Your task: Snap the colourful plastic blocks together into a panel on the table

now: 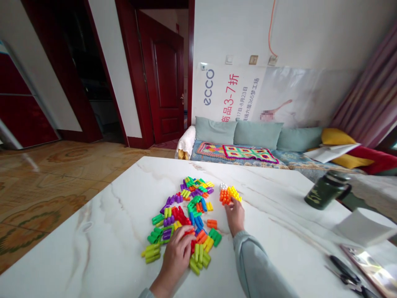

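A loose pile of bullet-shaped plastic building blocks in several colours, many in small joined groups, covers the middle of the marble-patterned table. At the pile's near side, my left hand is bent round a red block, partly hidden under the fingers. My right hand is to the right of the pile, its fingertips pinched at the near edge of an orange block group. Yellow blocks and white blocks stand upright against the orange ones.
On the table's right side are a dark green thermos mug, a white curved sheet, black-handled scissors and a phone-like flat object. A sofa with cushions stands beyond the table's far edge.
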`<state>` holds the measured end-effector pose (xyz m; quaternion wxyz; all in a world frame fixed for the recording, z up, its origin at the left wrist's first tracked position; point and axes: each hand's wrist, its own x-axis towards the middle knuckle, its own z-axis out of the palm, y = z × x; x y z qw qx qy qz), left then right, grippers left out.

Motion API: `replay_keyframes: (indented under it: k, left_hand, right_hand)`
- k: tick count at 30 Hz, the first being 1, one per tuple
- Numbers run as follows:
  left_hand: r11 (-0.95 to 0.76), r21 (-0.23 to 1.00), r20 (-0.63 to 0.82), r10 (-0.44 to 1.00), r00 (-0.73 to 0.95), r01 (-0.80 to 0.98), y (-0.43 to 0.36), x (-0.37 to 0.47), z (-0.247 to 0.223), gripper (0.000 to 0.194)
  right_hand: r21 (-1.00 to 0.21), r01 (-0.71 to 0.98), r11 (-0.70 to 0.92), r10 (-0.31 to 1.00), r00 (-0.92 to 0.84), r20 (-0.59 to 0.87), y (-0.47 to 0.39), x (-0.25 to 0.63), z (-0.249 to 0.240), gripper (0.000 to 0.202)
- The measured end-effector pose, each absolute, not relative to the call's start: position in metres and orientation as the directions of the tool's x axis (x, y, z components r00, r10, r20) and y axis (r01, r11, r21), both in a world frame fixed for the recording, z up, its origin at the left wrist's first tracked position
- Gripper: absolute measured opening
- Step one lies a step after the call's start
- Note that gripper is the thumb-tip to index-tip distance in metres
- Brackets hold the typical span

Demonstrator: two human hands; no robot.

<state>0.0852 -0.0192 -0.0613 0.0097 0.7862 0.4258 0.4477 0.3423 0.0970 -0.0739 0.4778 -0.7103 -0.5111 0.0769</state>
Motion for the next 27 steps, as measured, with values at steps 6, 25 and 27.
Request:
replay_keyframes:
  k: [6,25,27]
  left_hand:
    - [-0.619,0.406,0.683,0.694,0.226,0.672,-0.02,0.087,-0.061,0.03]
    - [-0.595,0.423,0.655,0.722,0.224,0.683,-0.02,0.088,-0.063,0.03]
    - [-0.597,0.421,0.651,0.723,0.231,0.683,-0.02,0.088,-0.063,0.03]
  right_hand:
    - [-0.717,0.697,-0.022,0.769,0.47,0.434,0.076,0.341,-0.077,0.027]
    - [-0.598,0.767,-0.233,0.829,0.478,0.291,0.092,0.329,-0.062,0.015]
    - [-0.623,0.75,-0.22,0.821,0.487,0.297,0.093,0.329,-0.062,0.014]
